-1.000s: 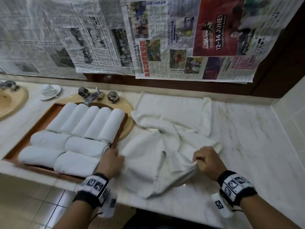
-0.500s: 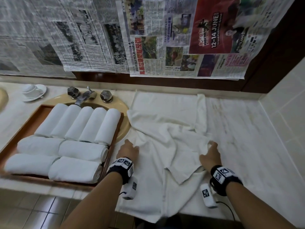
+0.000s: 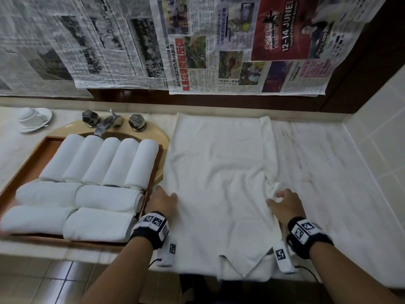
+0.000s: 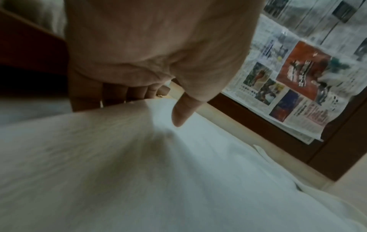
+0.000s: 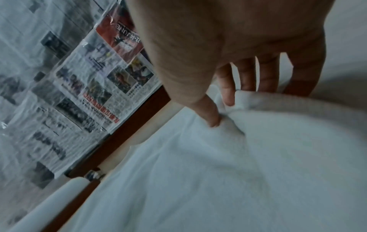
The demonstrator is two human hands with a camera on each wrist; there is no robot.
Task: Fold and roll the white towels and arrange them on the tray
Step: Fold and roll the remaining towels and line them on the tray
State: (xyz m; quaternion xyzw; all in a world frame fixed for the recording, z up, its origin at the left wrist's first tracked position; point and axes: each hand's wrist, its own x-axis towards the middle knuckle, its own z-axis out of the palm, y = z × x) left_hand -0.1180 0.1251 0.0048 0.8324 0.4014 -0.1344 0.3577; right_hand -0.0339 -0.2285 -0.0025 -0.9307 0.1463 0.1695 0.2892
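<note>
On the marble counter (image 3: pixel 328 172) the tray (image 3: pixel 32 163) already carries nine rolled towels (image 3: pixel 105 196) — one flat towel (image 3: pixel 219 172) lies just beside it, unrolled. The left hand (image 3: pixel 163 199) presses its edge with straight fingers; the right hand (image 3: pixel 285 205) pinches the opposite edge.

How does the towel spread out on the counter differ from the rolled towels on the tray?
The spread towel lies flat and open on the marble counter; the rolled towels are tight cylinders packed in the wooden tray.
The spread towel's near edge hangs over the counter's front; the rolled towels stay inside the tray.
The left hand and right hand are on the spread towel; neither touches the rolled towels.
All are white.
</note>
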